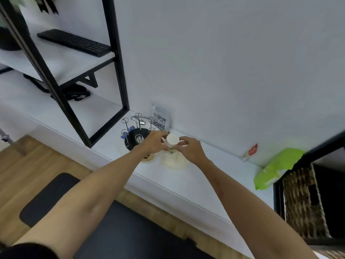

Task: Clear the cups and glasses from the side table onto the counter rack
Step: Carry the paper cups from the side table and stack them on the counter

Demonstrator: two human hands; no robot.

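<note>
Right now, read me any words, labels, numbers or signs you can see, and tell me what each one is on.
No text can be read here.
White card against the wall: a QR code and small print, too blurred to read.
Red and white packet: printing blurred.
Green pack: no legible wording.
Keyboard: key legends too small.

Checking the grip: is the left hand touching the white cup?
Touching. The head view shows the left hand with fingertips on the white cup near its rim.

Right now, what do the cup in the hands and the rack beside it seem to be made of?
The cup looks like glossy white ceramic or opaque glass, with a small green print; blur leaves it open. The rack seems to be polished metal wire pegs, which glint, on a dark, shiny round base.
</note>
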